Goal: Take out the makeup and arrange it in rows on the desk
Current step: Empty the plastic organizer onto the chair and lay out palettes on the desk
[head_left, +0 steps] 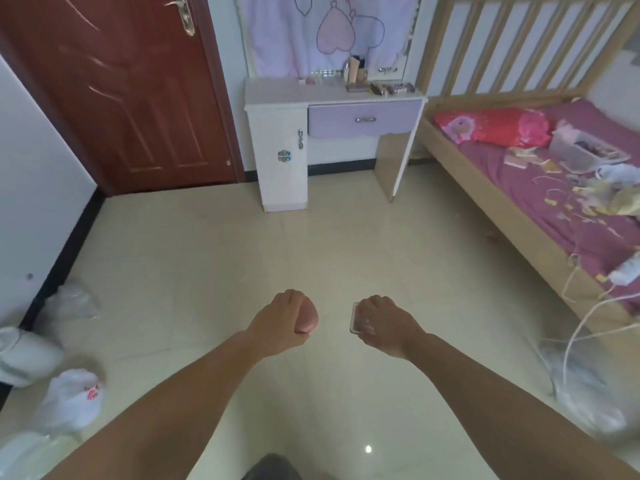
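My left hand (277, 320) is closed around a rounded pink makeup sponge (307, 318), held out over the floor. My right hand (384, 325) grips a flat pinkish compact case (355, 318) by its edge. Both hands are in the middle of the room, well short of the white and lilac desk (273, 91) against the far wall. On the desk's right part lie a makeup palette (393, 88), a flat case (357, 87) and a few upright items (354, 71). A small pink item (310, 80) sits near the middle of the desk top.
A wooden bed (485, 202) with a purple sheet stands at the right, strewn with a clear box (585, 150), packaging scraps and a red pillow. White cables hang off its edge. Plastic bags (72, 400) lie on the floor at the left. A brown door (114, 91) is shut.
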A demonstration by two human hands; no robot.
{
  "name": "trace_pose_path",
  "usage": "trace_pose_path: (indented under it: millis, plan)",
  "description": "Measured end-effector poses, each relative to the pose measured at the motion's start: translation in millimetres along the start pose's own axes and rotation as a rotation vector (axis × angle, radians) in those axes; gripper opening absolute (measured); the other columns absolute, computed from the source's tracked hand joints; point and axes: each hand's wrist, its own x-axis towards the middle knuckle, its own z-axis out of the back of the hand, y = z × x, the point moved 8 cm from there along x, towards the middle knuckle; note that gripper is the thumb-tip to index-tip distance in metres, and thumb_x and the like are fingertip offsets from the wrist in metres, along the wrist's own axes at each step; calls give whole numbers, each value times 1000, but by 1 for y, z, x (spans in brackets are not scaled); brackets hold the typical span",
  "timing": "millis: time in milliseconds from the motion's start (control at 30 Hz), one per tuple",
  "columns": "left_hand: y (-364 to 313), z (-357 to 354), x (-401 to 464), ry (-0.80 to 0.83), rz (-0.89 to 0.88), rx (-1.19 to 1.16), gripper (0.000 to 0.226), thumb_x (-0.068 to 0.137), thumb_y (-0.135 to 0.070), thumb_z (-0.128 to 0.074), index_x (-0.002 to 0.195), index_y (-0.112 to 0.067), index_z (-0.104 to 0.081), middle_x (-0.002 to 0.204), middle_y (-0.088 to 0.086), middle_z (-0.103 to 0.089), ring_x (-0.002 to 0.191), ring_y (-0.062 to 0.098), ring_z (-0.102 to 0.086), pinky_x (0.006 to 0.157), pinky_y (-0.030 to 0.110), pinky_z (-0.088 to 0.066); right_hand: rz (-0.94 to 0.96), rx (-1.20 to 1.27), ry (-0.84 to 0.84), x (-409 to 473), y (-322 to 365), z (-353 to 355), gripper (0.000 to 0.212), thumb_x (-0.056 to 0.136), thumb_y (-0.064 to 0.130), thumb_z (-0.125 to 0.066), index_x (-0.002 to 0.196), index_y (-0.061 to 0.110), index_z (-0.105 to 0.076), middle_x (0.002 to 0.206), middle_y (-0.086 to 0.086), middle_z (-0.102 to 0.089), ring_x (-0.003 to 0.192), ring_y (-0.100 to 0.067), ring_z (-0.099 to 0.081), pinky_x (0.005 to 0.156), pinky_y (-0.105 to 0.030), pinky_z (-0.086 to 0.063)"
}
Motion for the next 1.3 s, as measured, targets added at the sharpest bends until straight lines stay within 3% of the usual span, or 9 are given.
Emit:
trace_pose_path:
  millis: [167,500,733,1067,1300]
  plan:
    - [49,24,94,-8,36,-59,61,79,-36,-66,128,-13,-38,130,2,-43,116,19,-45,89,31,-45,69,-7,19,118,-24,21,40,86,30,-56,122,15,-45,126,-2,-46,119,-21,-41,84,-37,-49]
    - [156,117,342,-24,2,-42,61,80,-35,-65,128,-13,-36,130,4,-42,116,21,-43,89,32,-43,-1,30,-64,382,-84,122,40,86,34,-58,120,17,-46,122,-2,-48,117,-22,-43,87,-36,-47]
    - [193,148,505,5,-42,-37,60,80,-36,-63,128,-11,-36,129,5,-41,117,23,-43,89,34,-43,-47,38,-48,522,-143,173,38,88,34,-56,120,15,-47,124,-3,-48,117,-22,-42,90,-37,-46]
    - [238,194,765,-45,-8,-98,58,80,-32,-66,127,-12,-37,130,5,-41,115,22,-41,88,34,-43,45,-6,-45,758,-259,250,38,87,36,-56,118,15,-47,122,-3,-48,117,-23,-42,89,-37,-47]
    - [292,217,902,-58,24,-148,56,80,-32,-67,124,-13,-39,127,3,-43,114,19,-41,82,25,-37,123,27,-21,909,-301,288,27,87,34,-57,108,18,-52,116,-2,-50,112,-22,-45,81,-30,-44]
